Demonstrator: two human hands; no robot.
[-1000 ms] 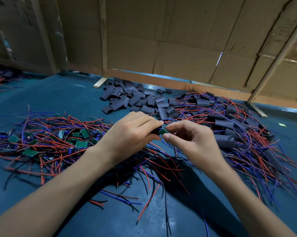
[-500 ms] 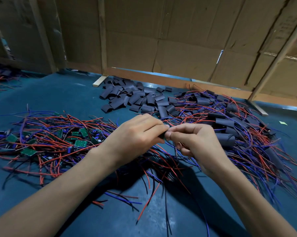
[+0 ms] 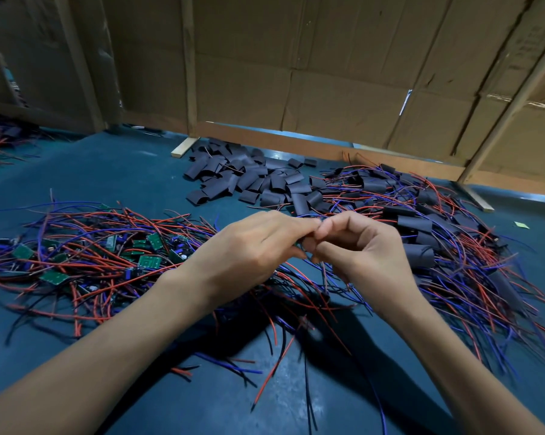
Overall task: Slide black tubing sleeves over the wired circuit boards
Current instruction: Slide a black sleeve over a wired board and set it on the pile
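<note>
Here, the left hand (image 3: pixel 252 243) and the right hand (image 3: pixel 365 246) are meeting above the middle of the blue worktop (image 3: pixel 108 171), with their fingertips touching each other. Both hands are having curled fingers and are pinching one small piece between them, but the fingers are covering it almost fully, so I cannot tell if it is a board, a sleeve or both; only a dark bit is showing at the place where the thumbs are coming together. Red, blue and black wires (image 3: pixel 296 324) are hanging down from this grip and are spreading over the worktop under the wrists. On the left side a pile of bare green circuit boards (image 3: pixel 148 262) with their wires is lying, near the left forearm. Behind the hands, a heap of loose black tubing sleeves (image 3: pixel 249 180) is resting close to the cardboard wall (image 3: pixel 327 73). On the right side, just beside the right hand, boards already covered by sleeves (image 3: pixel 418 255) are lying in a tangle of red and blue wires. A small wooden block (image 3: pixel 184 147) is lying at the left end of the sleeve heap.
</note>
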